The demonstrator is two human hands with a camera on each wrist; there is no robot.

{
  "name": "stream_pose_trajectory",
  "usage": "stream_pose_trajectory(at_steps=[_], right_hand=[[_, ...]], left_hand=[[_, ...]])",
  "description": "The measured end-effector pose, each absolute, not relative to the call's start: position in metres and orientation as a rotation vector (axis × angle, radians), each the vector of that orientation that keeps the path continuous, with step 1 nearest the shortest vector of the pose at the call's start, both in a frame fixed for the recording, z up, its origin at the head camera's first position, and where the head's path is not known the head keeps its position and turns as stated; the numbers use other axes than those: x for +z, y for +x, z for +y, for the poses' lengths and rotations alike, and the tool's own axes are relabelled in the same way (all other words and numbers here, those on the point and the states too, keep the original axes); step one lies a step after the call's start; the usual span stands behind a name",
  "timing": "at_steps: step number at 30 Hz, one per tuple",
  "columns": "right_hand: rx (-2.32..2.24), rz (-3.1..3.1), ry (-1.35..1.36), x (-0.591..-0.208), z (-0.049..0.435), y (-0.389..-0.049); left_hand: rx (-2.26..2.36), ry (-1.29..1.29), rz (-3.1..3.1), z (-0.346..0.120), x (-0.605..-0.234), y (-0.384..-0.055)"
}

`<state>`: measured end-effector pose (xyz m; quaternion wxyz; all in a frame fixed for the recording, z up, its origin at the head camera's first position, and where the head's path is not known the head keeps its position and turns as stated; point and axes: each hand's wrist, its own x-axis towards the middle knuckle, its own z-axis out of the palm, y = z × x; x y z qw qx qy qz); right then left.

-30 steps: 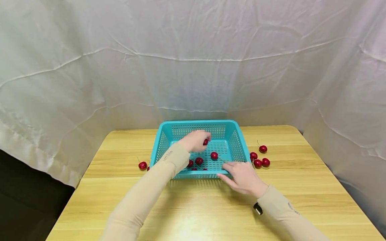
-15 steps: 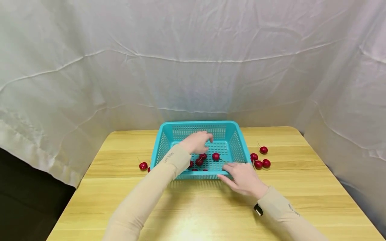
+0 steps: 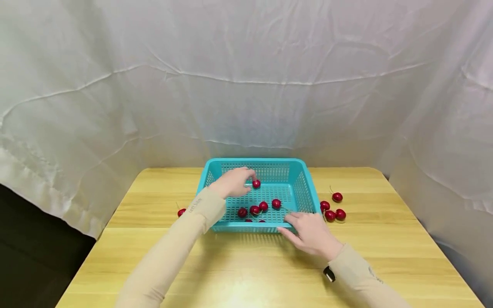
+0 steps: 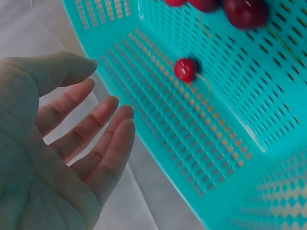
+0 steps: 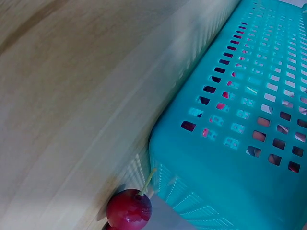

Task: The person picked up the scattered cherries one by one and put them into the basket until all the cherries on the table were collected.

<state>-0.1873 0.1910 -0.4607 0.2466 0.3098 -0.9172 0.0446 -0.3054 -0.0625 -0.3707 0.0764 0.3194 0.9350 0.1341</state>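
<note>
A turquoise perforated basket holds several red cherries, among them one with its stem toward the right front corner. My left hand is over the basket's back left part, fingers loosely bent and apart, nothing between them in the left wrist view. Just past its fingertips in the head view is a lone cherry, with a curved stem. At the front right rim my right hand grips the basket, thumb outside and fingers inside; its fingers show through the holes in the right wrist view.
Several cherries lie on the wooden table right of the basket. Another cherry lies left of it, partly behind the left sleeve. A pale curtain hangs behind the table and along its sides.
My left hand has let go of the cherry it held and moved left. The dropped cherry lies among the others, and a lone cherry farther back shows. My right hand keeps its grip.
</note>
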Motion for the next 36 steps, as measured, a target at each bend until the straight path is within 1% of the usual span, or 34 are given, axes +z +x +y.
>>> stream_pose_trajectory(at_steps=[9, 15, 19, 28, 36], right_hand=[[0.162, -2.515, 0.837, -0.462, 0.189, -0.187], [0.160, -2.506, 0.844, -0.463, 0.188, -0.187], [0.146, -2.501, 0.839, -0.464, 0.188, -0.186], [0.126, -2.496, 0.834, -0.464, 0.188, -0.184], [0.131, -2.488, 0.824, -0.466, 0.188, -0.184]], left_hand=[[0.627, 0.880, 2.991, -0.128, -0.368, -0.308], [0.772, 0.727, 3.096, -0.172, -0.366, -0.304], [0.785, 0.617, 3.128, -0.197, -0.371, -0.299], [0.691, 0.466, 3.086, -0.241, -0.407, -0.285], [0.619, 0.417, 3.004, -0.263, -0.438, -0.284]])
